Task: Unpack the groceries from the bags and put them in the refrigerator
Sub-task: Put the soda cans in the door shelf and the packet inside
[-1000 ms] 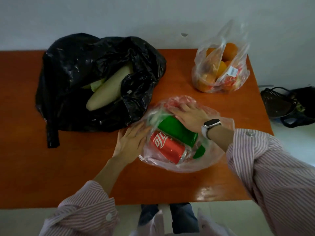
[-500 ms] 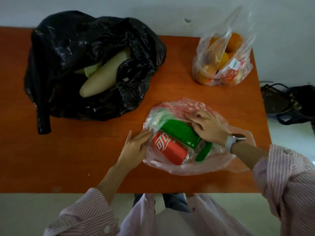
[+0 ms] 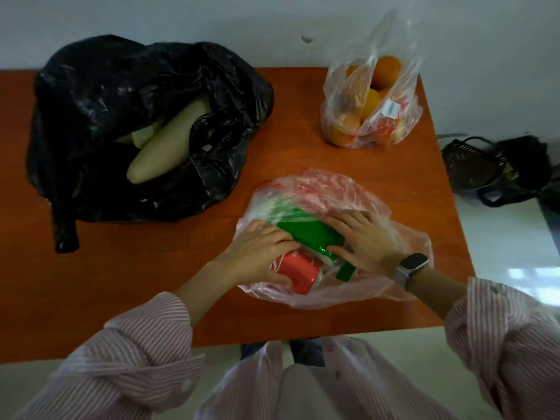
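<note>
- Here, the pink bag [image 3: 357, 201] lies at the near right part of the orange-brown bench [image 3: 151, 283], its mouth spread wide and both hands inside it.
- The left hand [image 3: 257, 256] curls over the red can [image 3: 298, 274], fingers [image 3: 281, 237] on top of it and the thumb under its near side; the can lies on its side in the bag.
- The right hand [image 3: 368, 242] lies over the green package [image 3: 309, 234], its fingers nearly straight and spread across the far side, the thumb reaching along the near edge; whether it truly grips the package I cannot tell.
- The green package lies just behind the red can, touching it, both within the pink plastic.
- A grey watch [image 3: 412, 266] sits on the right wrist, and both arms wear striped pink sleeves [image 3: 145, 344].
- The black bag [image 3: 91, 101] slumps at the far left of the bench, open, with a pale long gourd [image 3: 166, 147] showing in its mouth.
- A clear bag of oranges [image 3: 372, 98] stands at the far right corner, well apart from the pink bag.
- On the floor to the right of the bench lies a dark basket [image 3: 472, 165] beside some dark bags.
</note>
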A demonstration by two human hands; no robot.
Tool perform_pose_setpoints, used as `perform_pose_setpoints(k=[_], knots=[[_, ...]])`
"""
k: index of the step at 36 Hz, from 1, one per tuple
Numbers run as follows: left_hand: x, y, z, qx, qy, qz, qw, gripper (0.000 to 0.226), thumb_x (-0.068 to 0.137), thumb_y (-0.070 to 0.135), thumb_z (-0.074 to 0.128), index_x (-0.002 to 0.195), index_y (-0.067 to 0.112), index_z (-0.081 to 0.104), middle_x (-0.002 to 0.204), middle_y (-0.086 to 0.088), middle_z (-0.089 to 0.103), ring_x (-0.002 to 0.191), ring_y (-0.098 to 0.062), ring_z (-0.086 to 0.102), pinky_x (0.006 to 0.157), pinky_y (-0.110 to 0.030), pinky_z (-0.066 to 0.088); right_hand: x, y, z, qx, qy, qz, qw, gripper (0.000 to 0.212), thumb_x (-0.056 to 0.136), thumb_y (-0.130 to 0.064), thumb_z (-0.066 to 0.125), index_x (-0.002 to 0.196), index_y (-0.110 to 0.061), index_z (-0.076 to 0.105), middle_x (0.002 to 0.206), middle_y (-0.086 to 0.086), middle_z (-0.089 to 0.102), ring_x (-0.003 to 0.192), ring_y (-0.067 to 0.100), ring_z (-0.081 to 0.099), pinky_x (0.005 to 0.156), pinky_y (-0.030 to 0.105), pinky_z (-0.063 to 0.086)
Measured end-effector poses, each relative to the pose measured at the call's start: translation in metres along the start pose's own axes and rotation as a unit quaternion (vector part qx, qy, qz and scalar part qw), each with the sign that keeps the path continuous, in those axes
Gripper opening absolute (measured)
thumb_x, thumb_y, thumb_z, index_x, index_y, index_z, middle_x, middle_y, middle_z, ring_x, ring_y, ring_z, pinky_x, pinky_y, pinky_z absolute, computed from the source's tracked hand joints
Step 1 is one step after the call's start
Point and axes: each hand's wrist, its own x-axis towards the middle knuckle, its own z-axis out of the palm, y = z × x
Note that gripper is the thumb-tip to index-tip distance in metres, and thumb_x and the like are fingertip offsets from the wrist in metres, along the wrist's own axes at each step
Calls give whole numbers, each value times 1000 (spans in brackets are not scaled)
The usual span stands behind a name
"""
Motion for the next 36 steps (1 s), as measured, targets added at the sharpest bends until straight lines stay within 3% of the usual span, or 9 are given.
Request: perform_pose_setpoints(k=[4,7,10,15,17,20,24,29,36], knots=[[-4,3,8,3,12,18,1000,83,72,60,66,139,19,39,139,-2,44,129,-21,38,108,-37,18,5,9,9,17,-103,-3,995,101,73,-82,-2,147,-17,18,150,7,31,138,25,27,114,44,15],[-3,6,12,-14,30,13,999,81,65,54,74,132,18,46,133,-2,50,123,-22,44,106,-38,21,11,8,7,20,-113,0,993,105,69,-86,17,148,-18,10,155,4,15,143,22,11,117,42,3],[-3,8,14,-40,39,-2,998,79,63,54,75,129,18,48,129,0,53,119,-20,48,105,-36,22,9,7,7,28,-103,2,994,99,74,-77,40,148,-18,10,156,3,14,143,20,9,117,42,0],[-8,9,14,-76,44,-36,996,74,64,56,72,125,22,48,122,5,57,115,-14,52,105,-33,25,-6,1,14,9,-57,34,998,113,65,-88,15,142,-8,31,149,9,33,139,27,25,114,50,10],[-9,10,10,-123,60,-66,988,69,62,59,72,118,27,50,108,11,60,101,-9,57,101,-33,35,-11,-1,17,16,-53,62,997,114,63,-88,18,142,-6,30,150,10,30,141,27,20,115,51,8],[-11,15,1,-197,91,-124,968,71,57,66,74,113,30,49,95,16,57,85,-1,54,86,-28,46,-12,-4,15,34,-60,87,994,125,54,-94,2,145,-10,24,153,5,22,143,24,10,116,51,3],[-16,25,-11,-288,157,-199,923,88,51,55,84,124,23,47,110,11,54,95,-5,51,88,-25,42,-8,-11,11,69,-70,103,990,113,60,-89,25,143,-12,24,152,2,20,142,20,7,115,50,1],[-19,28,-15,-355,226,-266,867,78,56,37,87,122,24,47,106,13,53,92,-6,53,75,-12,39,-13,-23,17,74,0,109,991,89,71,-68,58,132,-7,39,140,9,39,136,26,28,114,54,12],[-15,10,-3,-408,234,-333,817,80,60,39,84,128,29,42,119,6,52,104,-13,53,88,-31,45,-15,-25,15,34,53,71,996,69,63,-57,70,108,-6,55,108,11,57,108,33,53,104,61,32]])
